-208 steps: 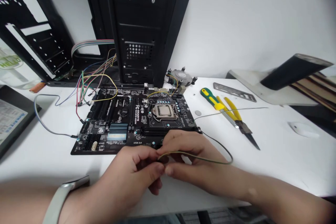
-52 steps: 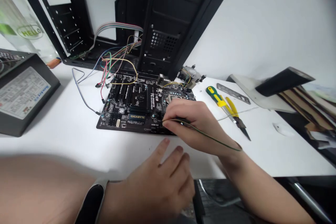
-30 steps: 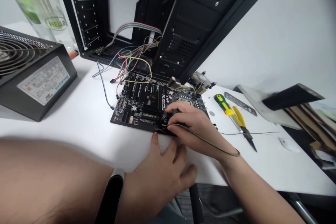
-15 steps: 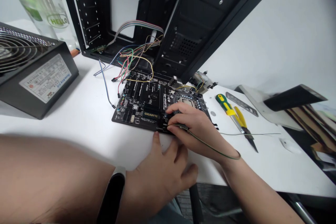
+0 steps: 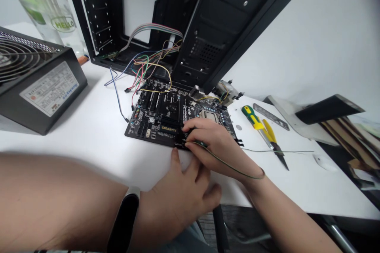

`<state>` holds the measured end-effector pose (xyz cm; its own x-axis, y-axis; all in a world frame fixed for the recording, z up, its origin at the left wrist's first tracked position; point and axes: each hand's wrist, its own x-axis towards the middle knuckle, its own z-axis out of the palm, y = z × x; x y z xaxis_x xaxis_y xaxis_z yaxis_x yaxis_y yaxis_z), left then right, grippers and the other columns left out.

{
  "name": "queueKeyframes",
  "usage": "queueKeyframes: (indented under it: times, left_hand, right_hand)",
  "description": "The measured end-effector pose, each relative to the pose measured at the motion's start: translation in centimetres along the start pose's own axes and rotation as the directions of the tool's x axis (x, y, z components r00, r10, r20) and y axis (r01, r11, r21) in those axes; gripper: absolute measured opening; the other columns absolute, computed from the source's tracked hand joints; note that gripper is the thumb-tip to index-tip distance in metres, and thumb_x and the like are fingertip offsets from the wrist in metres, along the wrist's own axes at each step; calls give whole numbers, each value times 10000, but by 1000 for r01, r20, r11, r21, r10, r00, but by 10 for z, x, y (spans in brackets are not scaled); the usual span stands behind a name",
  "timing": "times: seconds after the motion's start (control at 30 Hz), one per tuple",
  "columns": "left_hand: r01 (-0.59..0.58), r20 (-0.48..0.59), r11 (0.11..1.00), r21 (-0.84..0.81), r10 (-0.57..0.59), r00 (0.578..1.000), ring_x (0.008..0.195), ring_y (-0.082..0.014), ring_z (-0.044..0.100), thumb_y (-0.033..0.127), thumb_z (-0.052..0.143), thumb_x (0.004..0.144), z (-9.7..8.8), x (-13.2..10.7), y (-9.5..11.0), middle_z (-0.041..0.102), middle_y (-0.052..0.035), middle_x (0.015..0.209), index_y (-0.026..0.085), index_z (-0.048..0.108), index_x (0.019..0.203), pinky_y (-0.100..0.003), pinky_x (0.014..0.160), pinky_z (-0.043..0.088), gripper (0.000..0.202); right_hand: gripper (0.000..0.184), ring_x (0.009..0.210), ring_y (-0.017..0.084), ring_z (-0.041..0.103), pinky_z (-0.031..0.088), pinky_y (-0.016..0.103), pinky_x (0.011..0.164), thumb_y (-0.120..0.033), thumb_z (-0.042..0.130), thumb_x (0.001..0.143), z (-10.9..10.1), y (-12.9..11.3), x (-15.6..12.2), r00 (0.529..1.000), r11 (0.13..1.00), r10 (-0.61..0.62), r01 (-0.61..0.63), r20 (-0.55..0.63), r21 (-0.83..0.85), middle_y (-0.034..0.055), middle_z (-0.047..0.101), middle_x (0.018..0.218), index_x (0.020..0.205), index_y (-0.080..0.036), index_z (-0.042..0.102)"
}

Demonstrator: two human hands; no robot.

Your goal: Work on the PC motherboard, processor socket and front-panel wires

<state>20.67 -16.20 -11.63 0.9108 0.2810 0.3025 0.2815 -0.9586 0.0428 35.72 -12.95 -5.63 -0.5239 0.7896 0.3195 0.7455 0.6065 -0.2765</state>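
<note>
A black Gigabyte motherboard (image 5: 139, 134) lies flat on the white table, its silver processor (image 5: 209, 116) showing beyond my right hand. My right hand (image 5: 213, 146) is closed in a pinch over the board's front edge. A thin dark green wire (image 5: 225, 163) starts at its fingertips and loops back along the wrist; the plug end is hidden by the fingers. My left hand (image 5: 178, 193) rests on the table in front, fingers apart and holding nothing. One of its fingertips touches or nearly touches the board's front edge.
A black computer case (image 5: 234, 27) stands behind the board, with loose coloured wires (image 5: 145, 67) hanging out. At left are a power supply (image 5: 50, 91) and a clear bottle (image 5: 63, 23). Screwdriver (image 5: 255, 120), yellow-handled pliers (image 5: 271, 134), and metal plate (image 5: 270, 116) lie right.
The whole view has shifted slightly. My right hand stays pinched at the board's front edge, with its fingertips a little further left. My left hand holds its place.
</note>
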Motion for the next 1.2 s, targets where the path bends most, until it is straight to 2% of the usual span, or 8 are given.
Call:
queueKeyframes:
  times: [0.2,0.3,0.53,0.67,0.8,0.97,1.1,1.2]
  left_hand:
    - [-8,38,1000,2,8,999,1165,-395,513,333,498,940,-3,0,-1,582,-169,1272,266,559,1263,-706,842,452,336]
    - [-5,49,1000,-2,5,999,1152,-396,522,319,500,937,-4,0,-1,579,-174,1275,266,555,1266,-701,829,461,337]
    - [-35,19,999,26,35,999,1110,-391,546,306,488,941,-2,-1,-2,584,-173,1257,262,533,1285,-689,806,462,350]
    - [-28,-26,995,92,31,999,1084,-371,553,321,521,925,0,-2,-2,601,-150,1214,268,537,1269,-639,842,449,348]
    - [-59,-73,990,131,69,995,1063,-334,557,317,477,945,1,-1,-5,617,-127,1150,251,550,1239,-613,913,406,310]
    - [-69,-84,993,98,78,993,993,-338,577,276,442,949,-2,2,-8,631,-92,1083,244,568,1217,-615,837,457,298]
    - [-80,-62,990,115,88,994,1049,-351,556,262,421,955,-4,3,-9,616,-110,1134,236,569,1221,-630,814,470,306]
    - [-85,-58,988,132,93,994,1102,-337,529,269,376,975,-5,2,-9,595,-120,1206,246,553,1244,-626,827,475,322]
  right_hand:
    - [185,911,209,657,520,376,845,-60,515,800,3,4,0,1000,999,-31,31,2,44,87,692,913,670,-156,606]
    - [178,960,230,655,511,409,869,-71,524,801,4,6,0,1000,999,-22,21,19,47,99,694,975,671,-154,613]
    - [197,997,243,653,501,431,893,-92,522,814,2,7,1,999,999,-5,2,53,46,104,695,1041,661,-159,626]
    - [196,1016,249,649,500,430,900,-98,528,815,2,9,1,998,999,-9,6,61,46,107,693,1068,661,-157,635]
    - [172,1050,259,638,493,451,921,-109,537,816,6,11,-4,1000,1000,-6,6,31,24,105,690,1087,697,-161,649]
    - [140,1027,244,634,504,448,918,-149,545,834,11,11,-10,997,1000,24,-23,-72,16,121,671,1116,758,-163,662]
    - [88,1010,201,635,524,378,890,-155,595,812,1,5,-13,989,981,69,-42,-133,192,111,656,1134,843,-178,674]
    - [58,1022,184,633,516,342,894,-186,640,812,-11,2,-21,973,879,174,-84,-150,470,68,673,1096,840,-211,685]
